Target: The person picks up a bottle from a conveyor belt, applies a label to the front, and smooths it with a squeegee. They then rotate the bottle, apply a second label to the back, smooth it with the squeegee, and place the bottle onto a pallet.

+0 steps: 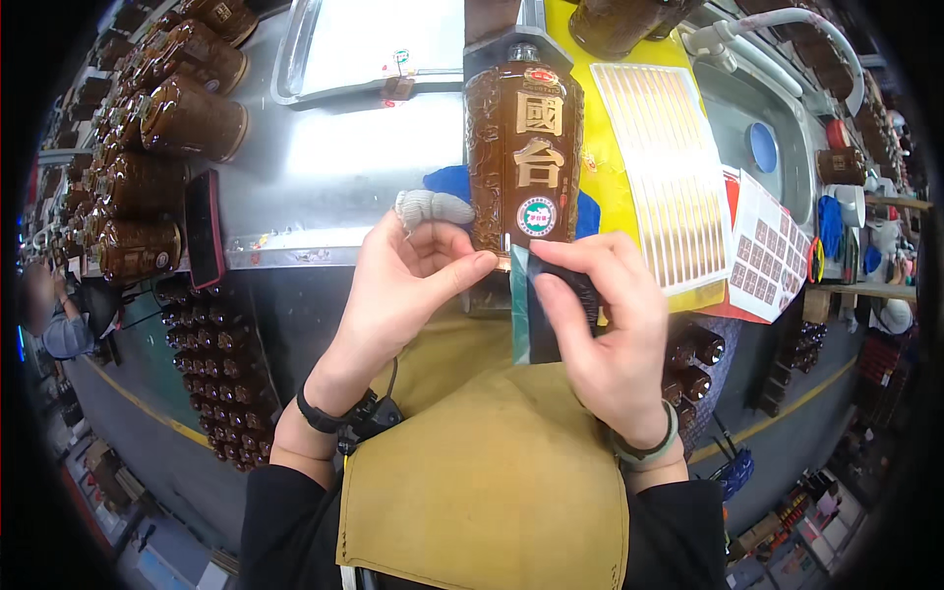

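Note:
A brown, embossed bottle (526, 147) lies in front of me with its neck pointing away, large gold characters and a round green-and-white label on its front. Blue padding shows on both sides of it. My left hand (413, 270) is at the bottle's lower left edge, thumb and curled fingers close together against it; a grey knitted cover wraps one finger. In my right hand (615, 320) is a flat dark scraper (551, 310) with a green edge strip, pinched between thumb and fingers. Its upper end meets the bottle's base just below the round label.
Several brown bottles (192, 118) stand at the left beside a dark phone (205, 228). A sheet of gold strips (664, 167) lies on a yellow mat (582, 88) to the right. Beyond are a label sheet (772, 246) and a metal sink holding a blue round dish (762, 147).

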Demonstrator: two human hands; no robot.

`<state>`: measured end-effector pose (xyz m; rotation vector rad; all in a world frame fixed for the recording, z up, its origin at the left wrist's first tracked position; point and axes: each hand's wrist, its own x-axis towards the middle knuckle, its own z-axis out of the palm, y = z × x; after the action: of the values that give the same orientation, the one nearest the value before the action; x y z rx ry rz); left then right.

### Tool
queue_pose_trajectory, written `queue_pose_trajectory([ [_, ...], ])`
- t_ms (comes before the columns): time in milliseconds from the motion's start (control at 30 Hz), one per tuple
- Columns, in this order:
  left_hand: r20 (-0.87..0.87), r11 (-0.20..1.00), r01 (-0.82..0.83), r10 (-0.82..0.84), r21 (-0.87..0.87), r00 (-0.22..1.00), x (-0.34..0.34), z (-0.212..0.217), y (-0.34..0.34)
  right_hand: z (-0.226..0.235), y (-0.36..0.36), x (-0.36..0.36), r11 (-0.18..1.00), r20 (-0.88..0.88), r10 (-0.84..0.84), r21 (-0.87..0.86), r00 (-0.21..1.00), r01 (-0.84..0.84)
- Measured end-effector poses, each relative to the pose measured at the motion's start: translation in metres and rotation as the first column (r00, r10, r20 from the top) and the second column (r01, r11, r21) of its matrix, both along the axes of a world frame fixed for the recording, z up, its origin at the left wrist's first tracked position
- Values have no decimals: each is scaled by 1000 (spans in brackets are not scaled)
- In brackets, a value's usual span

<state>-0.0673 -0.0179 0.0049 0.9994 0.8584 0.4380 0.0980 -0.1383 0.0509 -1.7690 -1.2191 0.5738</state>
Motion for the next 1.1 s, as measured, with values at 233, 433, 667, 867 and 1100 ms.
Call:
queue_pose_trajectory([
  [233,4,998,44,-44,33,999,-1,0,4,-10,-12,10,977,165,-183,-80,969,199],
  [433,-26,999,49,-48,21,998,-3,-3,5,-15,-17,34,962,-127,-271,-8,954,272],
  [667,68,985,53,-42,-162,997,-10,-4,15,-18,-5,10,974,-146,-208,-127,967,190],
  [867,92,985,79,-66,-152,994,-13,-10,19,-27,-2,3,965,-117,-232,-150,966,214],
  [1100,43,989,81,-76,-127,996,-14,-17,22,-30,-3,4,958,-150,-255,-174,955,229],
])
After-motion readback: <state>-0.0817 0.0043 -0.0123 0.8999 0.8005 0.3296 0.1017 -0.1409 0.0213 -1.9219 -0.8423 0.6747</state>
